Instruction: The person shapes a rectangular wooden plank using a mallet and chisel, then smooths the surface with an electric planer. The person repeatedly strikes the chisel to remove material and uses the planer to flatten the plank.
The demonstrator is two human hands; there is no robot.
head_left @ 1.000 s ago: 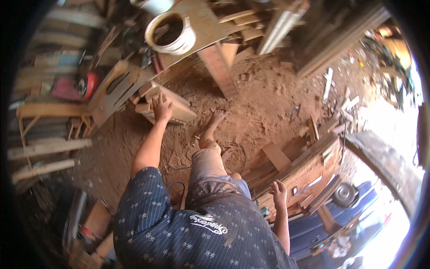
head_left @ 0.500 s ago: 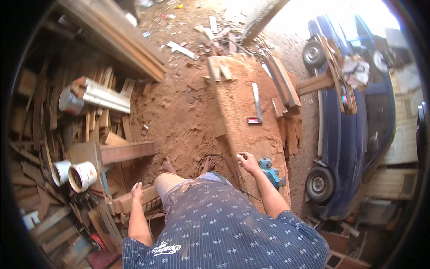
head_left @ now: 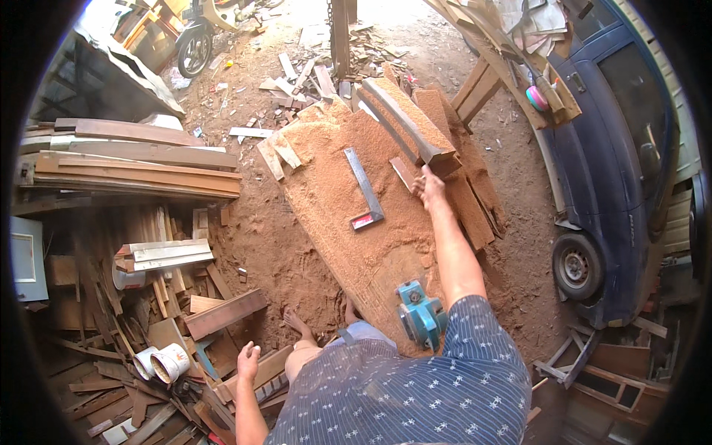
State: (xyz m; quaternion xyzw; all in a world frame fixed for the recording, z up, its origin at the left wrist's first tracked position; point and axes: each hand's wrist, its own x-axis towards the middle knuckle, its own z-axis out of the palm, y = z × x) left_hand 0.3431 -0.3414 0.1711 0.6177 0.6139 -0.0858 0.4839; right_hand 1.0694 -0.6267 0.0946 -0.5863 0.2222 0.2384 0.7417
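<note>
My right hand (head_left: 429, 188) reaches forward over the workbench (head_left: 326, 245), its fingers apart and bent, at the near end of a dark-edged wooden beam (head_left: 404, 122). Whether the fingertips touch the beam I cannot tell. A short reddish wood piece (head_left: 403, 173) lies just left of those fingers. My left hand (head_left: 248, 361) hangs low at my side, fingers curled in, with nothing visible in it. On the sawdust-covered bench rests a try square (head_left: 363, 191) with a dark blade. Closer to me sits a teal electric planer (head_left: 421, 315), beside my right forearm.
Stacked planks (head_left: 133, 163) and scrap timber fill the left side, with two white buckets (head_left: 169, 363) among them. A dark blue vehicle (head_left: 601, 178) stands at the right. Offcuts (head_left: 297, 78) litter the ground beyond the bench, near a post (head_left: 340, 37). A motorcycle wheel (head_left: 195, 48) shows far left.
The view has swung right. My right hand has moved forward from beside the planer to the beam's near end. My left hand stays low at my side.
</note>
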